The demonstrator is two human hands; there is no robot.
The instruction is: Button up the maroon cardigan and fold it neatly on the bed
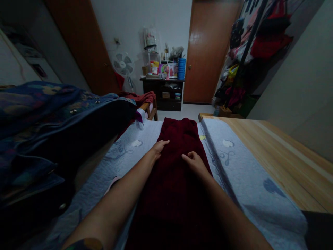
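A dark red garment (179, 139) lies lengthwise on the quilted blue-grey mat, its far end narrower than the part near me. Its exact kind is hard to make out in the dim light. My left hand (158, 149) is at the garment's left edge, with a finger and thumb stretched out over the cloth. Toward the garment's right side is my right hand (195, 162), its fingers loosely bent and the thumb apart from them. Neither hand visibly grips the cloth.
The mat (231, 156) lies over a wooden bed board (281, 139). Denim clothing (85, 107) is heaped along the left. Beyond stand a fan (124, 65), a dark cabinet (162, 88) with items on top, and a door (208, 52). Bags and clothes (270, 45) hang at right.
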